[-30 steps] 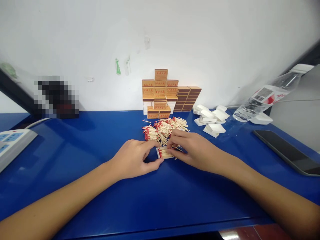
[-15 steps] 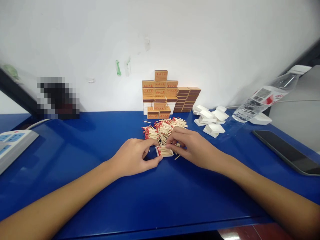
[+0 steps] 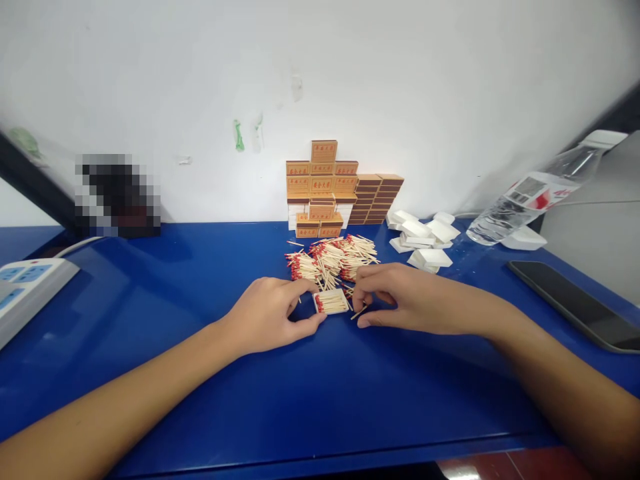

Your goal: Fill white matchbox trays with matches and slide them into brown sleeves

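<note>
A small white matchbox tray [image 3: 345, 309], with a layer of red-tipped matches [image 3: 331, 304] in it, lies on the blue table. My left hand [image 3: 277, 313] grips the tray's left end between thumb and forefinger. To the right of the tray, my right hand [image 3: 395, 299] is low over the table, thumb and forefinger apart around a loose match [image 3: 359, 312]; no match looks pinched. Just behind both hands spreads a heap of loose matches [image 3: 327, 257], most heads pointing left. Part of the heap is hidden by my right hand.
Stacked orange matchboxes [image 3: 321, 183] stand against the wall. Empty white trays [image 3: 417, 233] are piled right of them. Further right are a leaning water bottle [image 3: 535, 193] and a phone [image 3: 575, 300]. A white power strip [image 3: 35, 287] sits at far left.
My right hand has moved off the tray, to the right and towards me, and its fingers have parted beside the loose match. My left hand keeps its hold on the tray.
</note>
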A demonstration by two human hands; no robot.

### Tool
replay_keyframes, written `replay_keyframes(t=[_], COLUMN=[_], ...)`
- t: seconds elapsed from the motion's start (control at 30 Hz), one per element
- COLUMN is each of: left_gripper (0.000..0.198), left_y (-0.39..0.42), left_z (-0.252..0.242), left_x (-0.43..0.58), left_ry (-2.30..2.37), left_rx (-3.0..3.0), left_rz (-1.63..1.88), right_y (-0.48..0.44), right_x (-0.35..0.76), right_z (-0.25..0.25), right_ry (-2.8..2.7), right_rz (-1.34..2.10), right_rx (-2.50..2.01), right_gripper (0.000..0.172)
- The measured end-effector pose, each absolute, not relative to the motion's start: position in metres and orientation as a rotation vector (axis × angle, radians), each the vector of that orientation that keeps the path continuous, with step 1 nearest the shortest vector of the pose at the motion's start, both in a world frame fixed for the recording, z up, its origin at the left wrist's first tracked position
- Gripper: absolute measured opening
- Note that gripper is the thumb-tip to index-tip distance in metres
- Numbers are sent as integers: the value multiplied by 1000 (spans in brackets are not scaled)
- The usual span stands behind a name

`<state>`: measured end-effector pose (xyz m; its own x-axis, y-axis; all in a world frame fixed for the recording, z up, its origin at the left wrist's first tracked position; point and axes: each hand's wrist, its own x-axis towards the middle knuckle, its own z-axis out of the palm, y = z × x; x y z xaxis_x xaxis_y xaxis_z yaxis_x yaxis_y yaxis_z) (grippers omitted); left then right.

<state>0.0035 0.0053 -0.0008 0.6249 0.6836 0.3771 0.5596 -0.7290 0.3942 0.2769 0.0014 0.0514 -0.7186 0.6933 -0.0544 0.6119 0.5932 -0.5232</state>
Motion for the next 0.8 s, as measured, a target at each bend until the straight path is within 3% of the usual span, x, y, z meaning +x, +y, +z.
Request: replay_keyframes(t=[0.3, 0.57, 0.8], left_gripper=[27, 27, 26], left_y=[6, 5, 4], left_z=[1, 1, 1], left_x=[2, 4, 4], left_ry=[1024, 1006, 1026], left_rx=[2616, 2564, 2597], left_rz=[771, 886, 750], right_y=[-2, 2, 0], right_x=[277, 275, 266], right_z=[43, 51, 45], right_ry=[-2656, -2396, -2029], right_rz=[841, 714, 818], right_rx=[-1131, -1173, -1165], right_gripper=[13, 18, 25])
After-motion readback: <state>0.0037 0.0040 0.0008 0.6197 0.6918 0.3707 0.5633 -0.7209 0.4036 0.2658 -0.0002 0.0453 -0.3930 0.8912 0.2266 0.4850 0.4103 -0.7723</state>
